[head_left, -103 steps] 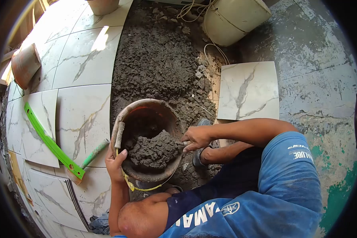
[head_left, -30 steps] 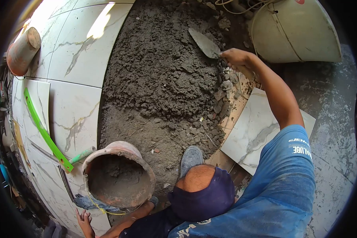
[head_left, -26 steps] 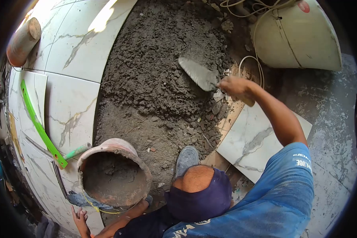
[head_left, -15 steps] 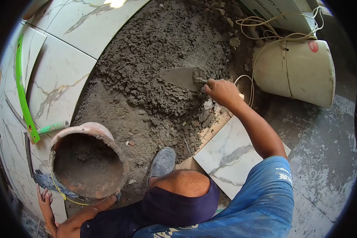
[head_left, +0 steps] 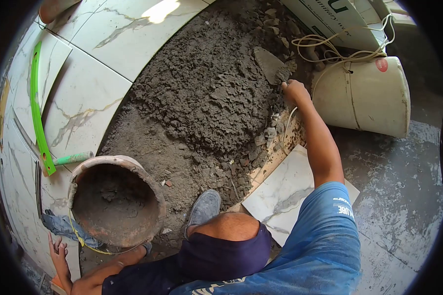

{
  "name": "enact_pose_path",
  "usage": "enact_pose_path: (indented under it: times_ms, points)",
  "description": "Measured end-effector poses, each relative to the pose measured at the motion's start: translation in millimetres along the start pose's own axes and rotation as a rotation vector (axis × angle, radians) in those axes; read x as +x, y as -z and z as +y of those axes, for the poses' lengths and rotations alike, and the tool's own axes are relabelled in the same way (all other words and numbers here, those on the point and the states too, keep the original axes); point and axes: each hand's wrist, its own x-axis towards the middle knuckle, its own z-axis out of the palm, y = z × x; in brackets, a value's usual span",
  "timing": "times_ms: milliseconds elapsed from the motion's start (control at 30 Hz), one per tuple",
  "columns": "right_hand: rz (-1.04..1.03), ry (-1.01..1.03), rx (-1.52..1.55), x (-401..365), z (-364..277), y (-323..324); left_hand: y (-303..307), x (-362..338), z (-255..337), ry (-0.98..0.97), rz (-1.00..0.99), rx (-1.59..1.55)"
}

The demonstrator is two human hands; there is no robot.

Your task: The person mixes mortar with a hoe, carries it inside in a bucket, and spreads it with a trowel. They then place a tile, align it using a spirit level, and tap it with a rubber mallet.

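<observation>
My right hand (head_left: 296,92) is closed round the handle of a trowel (head_left: 269,65), whose broad grey blade lies at the upper right edge of a mound of wet mortar (head_left: 206,93). The mortar's surface is rough and lumpy. At the lower left my left hand (head_left: 58,250) holds nothing, with one finger stretched out and the others loosely bent. It is nearest to a crumpled grey-blue cloth (head_left: 61,225) and a mortar-caked bucket (head_left: 162,196) with grey residue inside.
Marbled tiles (head_left: 86,105) line the left side, bearing a green level (head_left: 36,105) and a green-handled tool (head_left: 74,158). A loose tile (head_left: 275,189) lies right of my foot. A white bucket (head_left: 362,96) on its side, a tangled cable (head_left: 330,44) and a box (head_left: 330,19) are upper right.
My right hand has moved up and to the right with the trowel, from the middle of the mortar to its far right edge. The left hand stays about where it was.
</observation>
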Motion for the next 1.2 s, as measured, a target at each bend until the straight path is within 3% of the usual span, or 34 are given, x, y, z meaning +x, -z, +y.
enact_pose_path:
  times_ms: [167,233,267,333,367,467,500,633,733,867,933,967,1067,1200]
  points:
    - [-0.202,-0.103,0.302,22,22,-14,2,-9,-1,0.035,0.026,0.018]
    - [-0.264,-0.291,0.746,-2,4,-3,4,-7,-8,0.03,0.015,-0.023]
    - [-0.26,-0.288,0.769,-3,0,-6,4,-7,-8,0.031,0.002,-0.035]
    - [-0.24,-0.08,0.694,-7,-4,-14,4,-6,-5,0.049,-0.009,-0.046]
    - [-0.244,-0.044,0.534,-19,-21,2,5,-2,-8,0.043,-0.011,-0.054]
    - [-0.168,-0.005,0.374,-3,-17,-12,4,3,0,0.022,-0.016,0.01]
    - [-0.251,-0.063,0.357,5,-15,-6,4,4,4,-0.003,-0.022,0.03]
    - [-0.316,-0.202,0.548,6,-4,-6,6,6,17,0.01,-0.102,0.002]
    - [-0.386,-0.306,0.945,-27,-19,-23,3,6,22,0.048,-0.098,0.022]
    - [-0.708,-0.08,0.81,-100,-24,-30,5,19,19,0.049,-0.114,0.012]
    - [-0.726,0.047,0.597,-145,-40,-7,5,17,25,0.041,-0.122,0.006]
    - [-0.497,0.292,0.313,-157,-41,-23,-2,16,35,0.037,-0.113,-0.015]
    - [-0.336,0.128,0.24,-175,-44,-35,-9,20,42,0.007,-0.125,-0.002]
    - [-0.322,-0.013,0.294,-186,-23,-59,-15,9,70,-0.066,-0.103,0.174]
